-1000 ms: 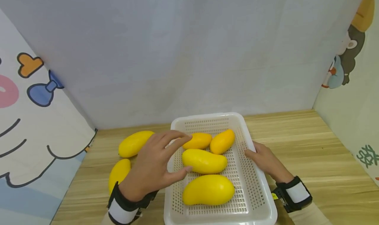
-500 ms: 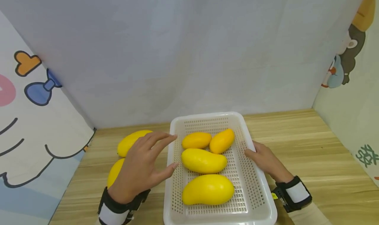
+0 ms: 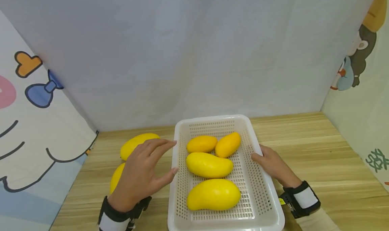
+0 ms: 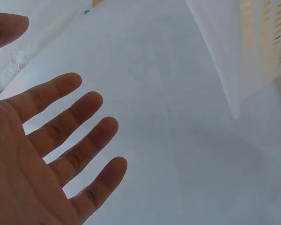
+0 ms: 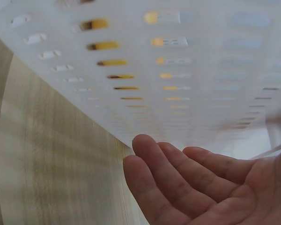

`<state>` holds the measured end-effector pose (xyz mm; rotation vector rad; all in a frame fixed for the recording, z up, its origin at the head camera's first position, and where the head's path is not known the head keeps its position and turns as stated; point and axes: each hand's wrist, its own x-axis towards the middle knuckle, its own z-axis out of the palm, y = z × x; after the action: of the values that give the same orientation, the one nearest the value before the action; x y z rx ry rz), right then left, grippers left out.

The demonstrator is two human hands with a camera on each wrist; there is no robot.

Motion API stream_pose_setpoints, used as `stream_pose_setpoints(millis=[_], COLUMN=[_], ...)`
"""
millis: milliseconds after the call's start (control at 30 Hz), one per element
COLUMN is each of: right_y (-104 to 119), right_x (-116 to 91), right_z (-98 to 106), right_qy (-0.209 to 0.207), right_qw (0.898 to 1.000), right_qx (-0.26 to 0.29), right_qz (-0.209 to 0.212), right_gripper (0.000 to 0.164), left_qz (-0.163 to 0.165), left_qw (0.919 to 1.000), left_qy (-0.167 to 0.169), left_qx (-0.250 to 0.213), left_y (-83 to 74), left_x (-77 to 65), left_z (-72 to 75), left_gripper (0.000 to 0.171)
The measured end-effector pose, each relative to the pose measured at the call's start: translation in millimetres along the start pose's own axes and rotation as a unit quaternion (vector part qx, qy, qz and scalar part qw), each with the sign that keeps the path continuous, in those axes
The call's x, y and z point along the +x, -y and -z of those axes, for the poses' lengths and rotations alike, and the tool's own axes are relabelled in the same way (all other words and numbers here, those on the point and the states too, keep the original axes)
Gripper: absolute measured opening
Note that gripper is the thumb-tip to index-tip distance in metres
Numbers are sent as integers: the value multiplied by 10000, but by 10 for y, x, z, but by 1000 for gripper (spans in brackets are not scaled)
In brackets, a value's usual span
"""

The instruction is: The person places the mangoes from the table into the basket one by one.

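Observation:
A white plastic basket [image 3: 209, 118] with slotted walls stands on the table in the head view. Several yellow mangoes lie in it: two smaller ones at the far end, a longer mango [image 3: 209, 165] in the middle and a large mango [image 3: 213, 194] nearest me. My right hand [image 3: 273, 163] grips the right rim, thumb over the edge; the right wrist view shows its fingers [image 5: 171, 187] along the outer wall. Just left of the basket hovers my left hand [image 3: 144, 172], holding nothing. Its fingers [image 4: 91, 140] are spread in the left wrist view.
Left of the basket, on the wood-grain table [image 3: 304, 143], lie two more mangoes: one mango [image 3: 133, 146] farther back, another mango [image 3: 116, 178] partly hidden behind my left hand. A grey-white wall [image 3: 194, 55] closes off the back, with cartoon-printed panels on both sides.
My left hand has drawn back leftward from over the basket to beside its left rim. The right hand, the basket and the mangoes in it stay about where they were.

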<state>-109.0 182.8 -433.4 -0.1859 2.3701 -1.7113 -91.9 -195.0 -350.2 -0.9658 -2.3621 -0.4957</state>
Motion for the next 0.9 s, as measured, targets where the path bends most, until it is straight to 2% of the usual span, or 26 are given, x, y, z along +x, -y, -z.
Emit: stream_pose_setpoints(millis=[233,600,800,900], right_y=[-4,15,6,8], right_x=[1,-7,-10,-9], right_z=[3,-2,-7,-4], right_qy=[-30,-30,-29,-24], right_qw=[10000,10000,10000,10000], right_qx=[-10,-13,-10,10], right_qz=[33,-34,-84,-72], right_gripper=[46,45,45,45], left_qz=[22,262,198,318], left_qw=[9999,9992,9985,9974], left_qy=[-93,-67,-334,-387], left_qx=[137,307,392,508], left_y=[77,166,205,245], left_x=[-53,-136,-149,-163], left_z=[-5,34,65,106], left_gripper=[60,62,61,59])
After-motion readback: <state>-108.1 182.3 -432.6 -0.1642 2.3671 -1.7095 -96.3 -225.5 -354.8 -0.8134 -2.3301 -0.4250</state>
